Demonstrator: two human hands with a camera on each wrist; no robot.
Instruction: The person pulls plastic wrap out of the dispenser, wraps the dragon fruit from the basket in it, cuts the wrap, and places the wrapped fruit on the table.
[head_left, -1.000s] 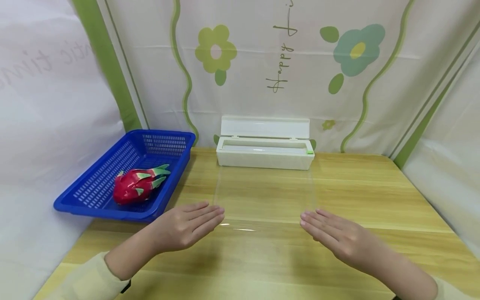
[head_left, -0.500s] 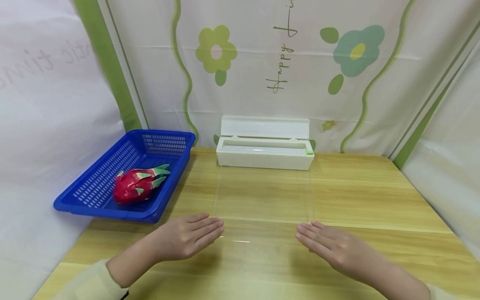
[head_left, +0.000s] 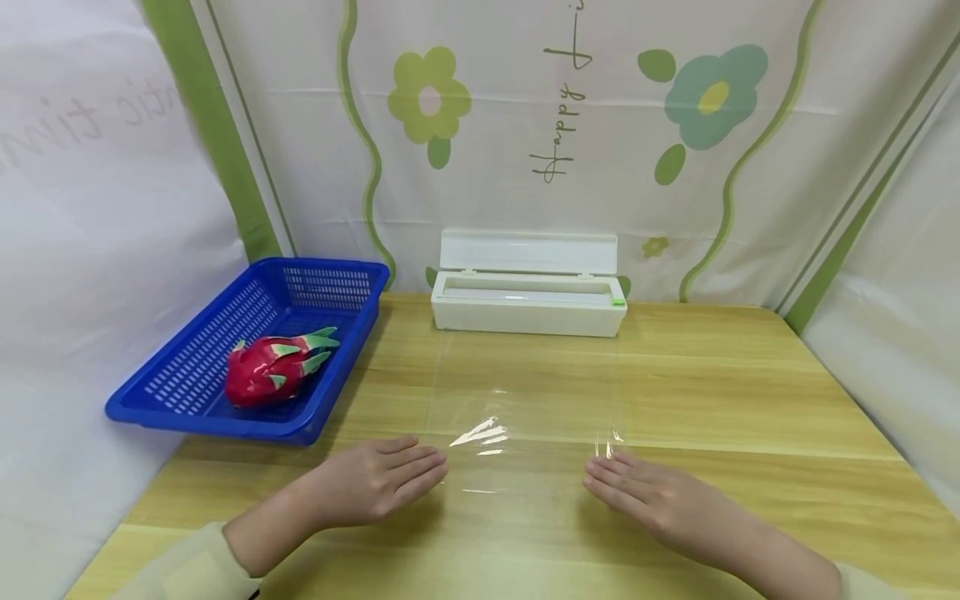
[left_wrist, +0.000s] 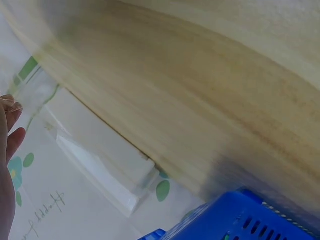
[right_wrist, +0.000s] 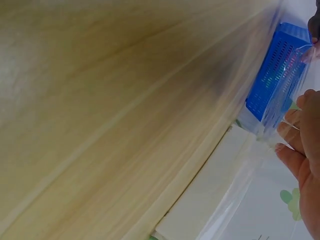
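From the head view the left hand (head_left: 378,482) and right hand (head_left: 652,500) look pretty much flat, thumbs hidden, at the near corners of some clear film (head_left: 483,437) that runs out from the open white box (head_left: 528,315). The right wrist cam gives it away though: thumbs and fingers pinch the film's edge, while the left wrist cam barely catches a hand. Only the head view gets the whole dragon fruit (head_left: 273,371), lying in the blue basket (head_left: 247,428).
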